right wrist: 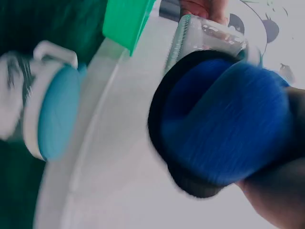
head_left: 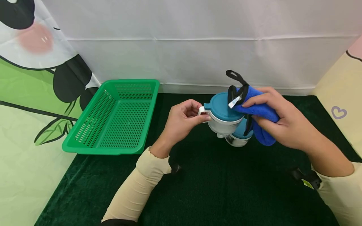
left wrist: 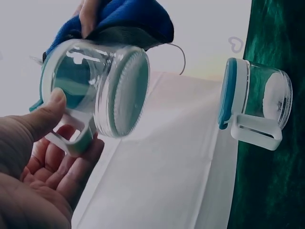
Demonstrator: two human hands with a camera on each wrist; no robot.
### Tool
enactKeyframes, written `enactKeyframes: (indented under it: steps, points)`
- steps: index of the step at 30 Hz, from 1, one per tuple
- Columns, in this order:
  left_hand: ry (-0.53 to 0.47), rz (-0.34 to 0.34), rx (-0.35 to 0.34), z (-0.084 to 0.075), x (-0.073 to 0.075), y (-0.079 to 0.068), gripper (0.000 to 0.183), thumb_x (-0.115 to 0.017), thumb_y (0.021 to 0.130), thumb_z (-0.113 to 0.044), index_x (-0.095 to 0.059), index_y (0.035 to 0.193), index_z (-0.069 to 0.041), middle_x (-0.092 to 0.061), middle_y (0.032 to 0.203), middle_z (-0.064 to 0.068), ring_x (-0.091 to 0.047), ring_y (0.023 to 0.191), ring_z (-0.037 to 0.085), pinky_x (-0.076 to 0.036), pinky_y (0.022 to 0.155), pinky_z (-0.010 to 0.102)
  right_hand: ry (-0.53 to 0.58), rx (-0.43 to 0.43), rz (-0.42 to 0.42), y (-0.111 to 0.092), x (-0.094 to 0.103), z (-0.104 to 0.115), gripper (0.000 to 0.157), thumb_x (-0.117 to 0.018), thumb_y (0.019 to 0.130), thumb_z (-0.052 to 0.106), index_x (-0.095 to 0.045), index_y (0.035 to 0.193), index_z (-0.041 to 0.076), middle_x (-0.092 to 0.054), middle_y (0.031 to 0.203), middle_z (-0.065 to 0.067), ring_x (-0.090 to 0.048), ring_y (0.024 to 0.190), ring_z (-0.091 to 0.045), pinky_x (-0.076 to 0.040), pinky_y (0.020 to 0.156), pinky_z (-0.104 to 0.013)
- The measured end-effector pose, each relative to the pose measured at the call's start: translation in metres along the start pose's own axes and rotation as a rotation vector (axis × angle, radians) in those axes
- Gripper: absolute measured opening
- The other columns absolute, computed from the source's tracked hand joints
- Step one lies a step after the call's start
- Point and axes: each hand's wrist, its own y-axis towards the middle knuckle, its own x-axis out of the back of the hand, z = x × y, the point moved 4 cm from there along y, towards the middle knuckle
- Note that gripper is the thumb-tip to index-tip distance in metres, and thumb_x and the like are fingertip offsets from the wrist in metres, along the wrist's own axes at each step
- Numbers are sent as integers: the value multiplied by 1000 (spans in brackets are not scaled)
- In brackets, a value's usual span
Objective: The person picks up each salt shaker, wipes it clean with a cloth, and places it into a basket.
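A clear jar (head_left: 224, 110) with a blue lid and white collar is held up off the table. My left hand (head_left: 185, 117) pinches its white handle (left wrist: 71, 138) between thumb and fingers. My right hand (head_left: 280, 116) grips a bunched blue cloth (head_left: 258, 106) with black edging, a black loop and a white tag. The cloth lies against the right side of the jar's lid. Below and behind the raised jar, a second jar (left wrist: 262, 98) of the same kind stands on the table, partly hidden in the head view.
To the left sits a green plastic basket (head_left: 150, 125) with slotted walls. Dark green cloth (head_left: 215, 188) covers the table. A white sheet (head_left: 183, 62) hangs behind it, and printed panels stand at both sides.
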Motion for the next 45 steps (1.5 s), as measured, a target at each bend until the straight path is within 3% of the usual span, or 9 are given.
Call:
enactKeyframes:
  steps: [3, 6, 8, 16, 24, 28, 36, 41, 45]
  points:
    - [-35, 42, -20, -1, -2, -1, 15, -79, 91, -2, -67, 101, -1, -70, 97, 7, -70, 83, 20, -61, 81, 36, 188, -81, -11, 4, 2, -15, 44, -56, 100, -7, -54, 141, 8, -49, 143, -8, -51, 116, -27, -52, 87, -26]
    - [-52, 82, -35, -3, -4, -2, 16, -78, 91, -1, -67, 101, 0, -71, 99, 8, -71, 84, 20, -62, 82, 37, 376, -210, 51, 12, 4, -25, 44, -51, 106, 2, -48, 148, 14, -44, 144, -9, -48, 117, -34, -55, 84, -32]
    - [-48, 96, -34, -4, -5, -3, 16, -79, 91, -1, -67, 101, -1, -71, 99, 8, -71, 84, 20, -62, 81, 37, 412, -291, 106, 17, 5, -27, 44, -50, 108, 9, -47, 151, 21, -42, 146, -7, -47, 118, -37, -56, 82, -36]
    - [-12, 105, -9, -4, -6, -4, 15, -79, 92, -4, -67, 100, -3, -71, 100, 6, -72, 85, 18, -62, 80, 35, 96, -187, 288, 44, 8, -2, 40, -53, 107, 8, -55, 143, 25, -51, 144, -8, -52, 119, -37, -52, 83, -55]
    - [66, 89, 19, 0, -11, -5, 16, -81, 91, -10, -67, 98, -7, -71, 96, 2, -71, 82, 15, -61, 75, 32, -389, -37, 307, 45, -14, 35, 47, -74, 93, 4, -63, 132, 27, -50, 141, -17, -53, 124, -44, -53, 92, -64]
    - [103, 50, 33, 2, -10, -5, 15, -81, 91, -13, -68, 97, -7, -71, 94, 1, -70, 81, 14, -61, 75, 31, -467, 47, 280, 36, -22, 46, 52, -82, 87, 4, -64, 129, 28, -52, 140, -15, -56, 121, -42, -55, 91, -62]
    - [101, -27, 30, 0, 0, -4, 16, -81, 91, -11, -69, 100, -6, -72, 94, 1, -68, 79, 15, -61, 76, 32, -356, 37, 210, 13, -13, 35, 57, -84, 83, -2, -65, 126, 31, -49, 145, -12, -49, 127, -40, -55, 87, -65]
    - [64, -33, 1, -3, 3, -2, 18, -82, 90, -9, -69, 101, -4, -72, 94, 3, -68, 78, 17, -61, 79, 33, -140, -75, 63, 7, -7, 13, 52, -71, 92, -7, -61, 133, 23, -46, 146, -12, -49, 123, -43, -52, 84, -72]
    - [53, -7, -16, -3, 4, -4, 19, -82, 89, -6, -68, 102, -3, -71, 97, 5, -69, 79, 17, -61, 81, 33, 115, -206, -11, 9, -9, -8, 46, -60, 102, 2, -51, 144, 18, -46, 147, -7, -51, 119, -37, -56, 88, -48]
